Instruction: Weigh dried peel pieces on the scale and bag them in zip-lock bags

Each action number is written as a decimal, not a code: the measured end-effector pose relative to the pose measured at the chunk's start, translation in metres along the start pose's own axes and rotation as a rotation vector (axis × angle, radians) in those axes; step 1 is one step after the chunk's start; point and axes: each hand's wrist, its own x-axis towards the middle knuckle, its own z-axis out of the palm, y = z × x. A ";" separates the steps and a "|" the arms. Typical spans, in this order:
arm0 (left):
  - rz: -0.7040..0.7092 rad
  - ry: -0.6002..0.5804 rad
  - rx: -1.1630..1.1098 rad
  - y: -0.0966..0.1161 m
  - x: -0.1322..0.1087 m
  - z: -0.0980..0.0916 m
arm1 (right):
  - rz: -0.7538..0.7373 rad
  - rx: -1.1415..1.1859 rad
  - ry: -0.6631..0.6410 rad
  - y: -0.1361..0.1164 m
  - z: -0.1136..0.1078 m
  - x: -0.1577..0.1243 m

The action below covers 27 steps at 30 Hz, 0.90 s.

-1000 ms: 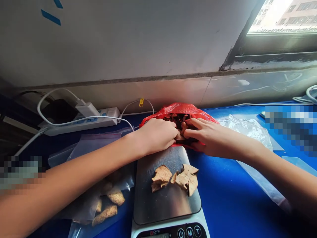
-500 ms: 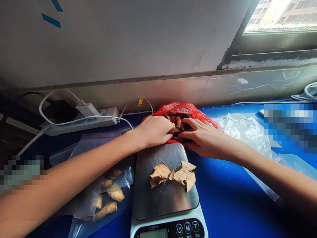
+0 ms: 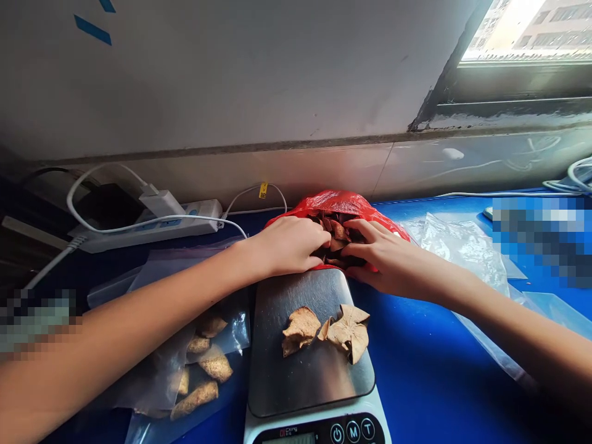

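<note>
Behind the scale lies a red plastic bag (image 3: 342, 200), its mouth turned toward me and full of dark, dried brown slices (image 3: 340, 231). My left hand (image 3: 296, 243) is closed at the left side of the mouth, fingers curled on the bag's edge. On the right side, my right hand (image 3: 377, 253) reaches in with fingers apart, its fingertips among the slices. Two pale dried slices (image 3: 300, 331) (image 3: 349, 333) rest on the metal plate of the kitchen scale (image 3: 272, 382). The display is partly cut off by the frame's lower edge.
Clear plastic bags with dried pieces (image 3: 197, 398) lie left of the scale, under my left forearm. More clear bags (image 3: 467, 246) are at the right. A white power strip (image 3: 194, 216) with cables stands at the back left, along the wall.
My right fingers have shifted slightly and spread a little more, exposing more of the slices. My left hand stays at the bag's edge. The view has tilted slightly.
</note>
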 end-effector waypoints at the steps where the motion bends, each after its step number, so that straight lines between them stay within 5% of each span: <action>1: 0.020 -0.001 0.009 -0.001 0.000 0.001 | 0.014 -0.012 0.011 0.000 0.001 0.000; 6: 0.058 -0.016 0.004 -0.006 -0.003 0.003 | 0.056 -0.017 0.042 0.001 0.005 0.001; 17: -0.209 0.112 0.043 0.011 0.009 0.013 | 0.055 -0.057 0.032 0.002 0.007 0.003; 22: -0.114 0.036 0.150 0.014 0.017 0.006 | 0.080 -0.047 0.027 0.002 0.007 0.004; 27: -0.018 0.130 0.176 0.004 0.024 0.009 | 0.064 -0.044 0.046 0.013 0.010 0.003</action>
